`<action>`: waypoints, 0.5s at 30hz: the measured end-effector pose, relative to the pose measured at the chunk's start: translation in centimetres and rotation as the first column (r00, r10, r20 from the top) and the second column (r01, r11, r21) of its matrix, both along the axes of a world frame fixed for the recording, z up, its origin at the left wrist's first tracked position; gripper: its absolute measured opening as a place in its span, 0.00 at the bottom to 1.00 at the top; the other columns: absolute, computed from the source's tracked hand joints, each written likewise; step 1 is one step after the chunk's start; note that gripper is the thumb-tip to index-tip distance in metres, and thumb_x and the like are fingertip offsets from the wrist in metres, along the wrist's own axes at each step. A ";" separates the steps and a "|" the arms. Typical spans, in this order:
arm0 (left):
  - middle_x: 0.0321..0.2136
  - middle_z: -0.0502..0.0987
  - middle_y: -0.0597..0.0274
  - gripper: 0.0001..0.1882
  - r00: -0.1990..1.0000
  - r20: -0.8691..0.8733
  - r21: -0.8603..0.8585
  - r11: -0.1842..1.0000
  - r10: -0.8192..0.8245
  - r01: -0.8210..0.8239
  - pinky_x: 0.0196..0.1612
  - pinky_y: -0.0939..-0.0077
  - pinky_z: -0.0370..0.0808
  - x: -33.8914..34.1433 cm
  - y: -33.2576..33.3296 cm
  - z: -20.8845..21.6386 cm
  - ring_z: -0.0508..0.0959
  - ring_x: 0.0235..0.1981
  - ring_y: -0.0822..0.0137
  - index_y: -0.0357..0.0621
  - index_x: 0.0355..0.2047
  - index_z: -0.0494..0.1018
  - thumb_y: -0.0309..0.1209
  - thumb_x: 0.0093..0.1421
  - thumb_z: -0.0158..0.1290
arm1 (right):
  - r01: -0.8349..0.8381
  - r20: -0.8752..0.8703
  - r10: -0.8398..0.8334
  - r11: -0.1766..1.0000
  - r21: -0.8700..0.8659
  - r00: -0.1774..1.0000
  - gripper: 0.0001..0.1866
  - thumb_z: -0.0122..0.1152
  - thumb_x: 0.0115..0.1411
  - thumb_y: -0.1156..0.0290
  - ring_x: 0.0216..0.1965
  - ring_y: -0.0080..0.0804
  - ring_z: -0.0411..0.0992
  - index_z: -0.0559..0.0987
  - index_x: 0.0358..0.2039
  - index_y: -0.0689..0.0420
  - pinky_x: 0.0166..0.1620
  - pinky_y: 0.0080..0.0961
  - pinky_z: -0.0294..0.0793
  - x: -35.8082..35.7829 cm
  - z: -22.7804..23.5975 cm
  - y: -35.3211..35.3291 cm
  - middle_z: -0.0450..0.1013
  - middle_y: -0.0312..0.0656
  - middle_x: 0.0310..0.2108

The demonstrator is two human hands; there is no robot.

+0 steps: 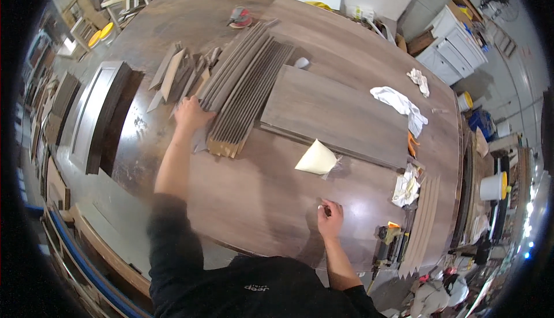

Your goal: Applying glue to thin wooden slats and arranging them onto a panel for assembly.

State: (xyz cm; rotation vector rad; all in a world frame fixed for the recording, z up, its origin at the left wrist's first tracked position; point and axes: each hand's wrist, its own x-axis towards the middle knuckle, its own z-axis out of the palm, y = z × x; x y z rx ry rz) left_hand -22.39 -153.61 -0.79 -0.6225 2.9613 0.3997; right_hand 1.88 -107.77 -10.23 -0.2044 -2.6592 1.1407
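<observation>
A stack of long grey-brown wood moulding strips (251, 96) lies on the big brown table (248, 202), left of the middle. My left hand (193, 113) is at the near left end of this stack, its fingers bent round the end of a strip and the thumb toward the right. Above the near table edge is my right hand (330, 219), with curled fingers; a small dark spot shows between them, too small to name. Beyond it stands a cream-coloured pointed bag (316, 157), beside a stack of flat grey-brown wood panels (334, 107).
Short wood offcuts (173, 75) lie left of the strips, near a framed panel (98, 110). A red sander (239, 17) sits at the back. White cloths (398, 101), a nail gun (388, 243) and thin strips (424, 220) occupy the right side. A white bucket (493, 186) stands beyond.
</observation>
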 end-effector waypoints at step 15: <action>0.48 0.77 0.38 0.49 0.994 -0.108 0.300 0.952 -0.034 0.065 0.53 0.61 0.74 1.1 0.2 2.6 0.77 0.52 0.45 0.31 0.56 0.66 0.47 0.39 0.73 | -0.038 -0.049 0.036 0.998 -0.049 0.998 0.09 0.63 0.53 0.74 0.39 0.43 0.74 0.83 0.36 0.55 0.45 0.35 0.74 0.5 0.5 0.7 0.78 0.42 0.35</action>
